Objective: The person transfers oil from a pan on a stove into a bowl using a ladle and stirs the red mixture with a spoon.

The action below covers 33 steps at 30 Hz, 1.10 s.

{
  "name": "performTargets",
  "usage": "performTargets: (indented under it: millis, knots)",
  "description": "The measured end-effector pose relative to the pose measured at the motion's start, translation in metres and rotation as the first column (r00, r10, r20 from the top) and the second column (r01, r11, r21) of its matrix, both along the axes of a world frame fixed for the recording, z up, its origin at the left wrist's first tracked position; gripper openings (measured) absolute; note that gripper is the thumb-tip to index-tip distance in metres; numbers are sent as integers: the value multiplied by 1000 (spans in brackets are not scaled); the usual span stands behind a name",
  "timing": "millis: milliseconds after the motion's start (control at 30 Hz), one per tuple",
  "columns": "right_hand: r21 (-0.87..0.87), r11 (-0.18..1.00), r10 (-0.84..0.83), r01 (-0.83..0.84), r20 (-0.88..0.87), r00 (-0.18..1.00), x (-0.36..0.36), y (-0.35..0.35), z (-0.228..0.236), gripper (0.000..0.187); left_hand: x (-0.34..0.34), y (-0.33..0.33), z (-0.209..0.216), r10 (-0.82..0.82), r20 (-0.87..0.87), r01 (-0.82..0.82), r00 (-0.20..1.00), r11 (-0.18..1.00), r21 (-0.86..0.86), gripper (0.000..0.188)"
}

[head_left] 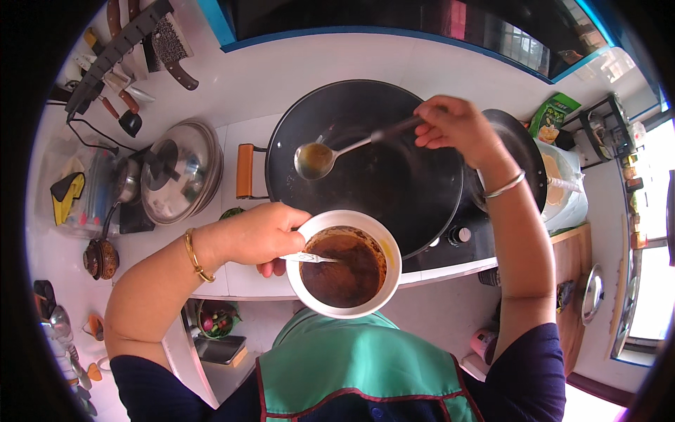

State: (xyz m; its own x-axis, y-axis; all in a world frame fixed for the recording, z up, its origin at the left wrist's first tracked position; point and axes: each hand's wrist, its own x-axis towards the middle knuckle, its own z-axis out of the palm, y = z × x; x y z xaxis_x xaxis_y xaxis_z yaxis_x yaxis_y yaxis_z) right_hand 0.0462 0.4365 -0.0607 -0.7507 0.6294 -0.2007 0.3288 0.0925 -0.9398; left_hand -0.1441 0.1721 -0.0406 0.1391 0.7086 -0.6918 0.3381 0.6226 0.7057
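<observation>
My left hand point(264, 235) grips the rim of a white bowl point(392, 271) in front of my green apron. Inside the bowl is a dark reddish-brown sauce point(343, 274), with oily spots along the wall. A spoon with a patterned handle point(302, 257) rests in it, its handle end by my left thumb. My right hand point(450, 126) is closed round the dark handle of a metal ladle point(314, 162). The ladle holds some yellowish-brown liquid and hangs over a large black wok point(373, 190), beyond the bowl. Little shows on the wok's dark inner surface.
A wooden-handled grip point(245, 171) sticks out at the wok's left. Stacked steel lids point(179, 172) stand farther left, below a knife rack point(116, 60). At right are a second black pan point(517, 151), a green packet point(553, 116) and a stove knob point(460, 234).
</observation>
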Motion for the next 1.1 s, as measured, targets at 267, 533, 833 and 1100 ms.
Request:
performTargets:
  millis: [267, 533, 833, 1100]
  knots:
    - [290, 957, 2, 19, -75, 997, 44, -17, 91, 21, -13, 11, 3, 98, -47, -97, 994, 995, 9, 26]
    - [318, 948, 65, -20, -131, 989, 59, -17, 89, 20, -24, 13, -6, 123, -94, -118, 988, 991, 59, 27]
    - [591, 800, -42, -101, 224, 974, 22, 46, -12, 22, -14, 3, 7, 101, -58, -101, 993, 995, 0, 25]
    - [302, 930, 85, -212, 384, 920, 11, 40, -48, 19, -12, -7, 5, 122, -12, -123, 992, 992, -11, 24]
